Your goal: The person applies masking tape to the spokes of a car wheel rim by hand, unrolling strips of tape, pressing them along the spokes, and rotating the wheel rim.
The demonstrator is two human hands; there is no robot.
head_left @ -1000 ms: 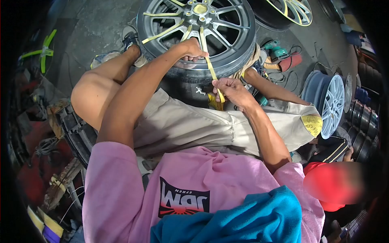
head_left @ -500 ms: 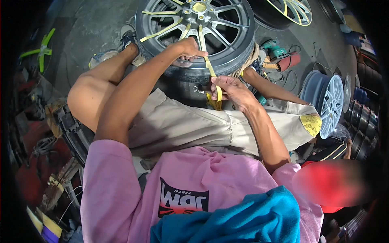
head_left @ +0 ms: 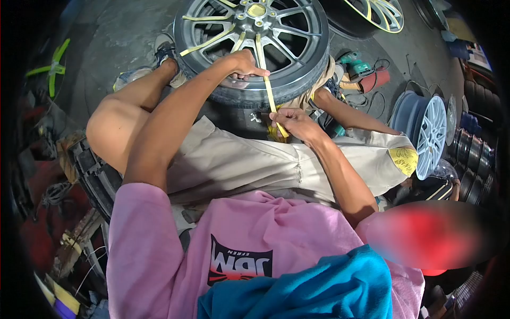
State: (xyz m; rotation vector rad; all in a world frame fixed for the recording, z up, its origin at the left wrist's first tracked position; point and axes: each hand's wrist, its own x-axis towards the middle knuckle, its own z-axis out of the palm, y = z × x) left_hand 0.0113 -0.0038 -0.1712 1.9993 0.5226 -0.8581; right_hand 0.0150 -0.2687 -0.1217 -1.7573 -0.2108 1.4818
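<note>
A grey multi-spoke car wheel [head_left: 297,80] with a tyre lies in front of me, several spokes carrying yellow masking tape. One strip of masking tape [head_left: 271,94] runs down a lower spoke, over the rim and past the tyre toward me. My left hand [head_left: 243,65] rests on the rim with curled fingers, its outstretched digit pressing the strip at the rim edge. Below the tyre, my right hand [head_left: 295,124] pinches the strip near its free end, which sticks out under the fingers. The strip looks taut between both hands.
Another taped wheel [head_left: 390,16] is at the upper right. A green power tool [head_left: 361,69] with a cord lies on the floor. A light-blue wheel rim [head_left: 429,138] stands at right, near another person in a red cap. Green crossed strips [head_left: 54,68] lie at left.
My right hand has moved slightly down and left, drawing the strip straighter. The left hand keeps its place on the rim. The whole view has shifted a little.
</note>
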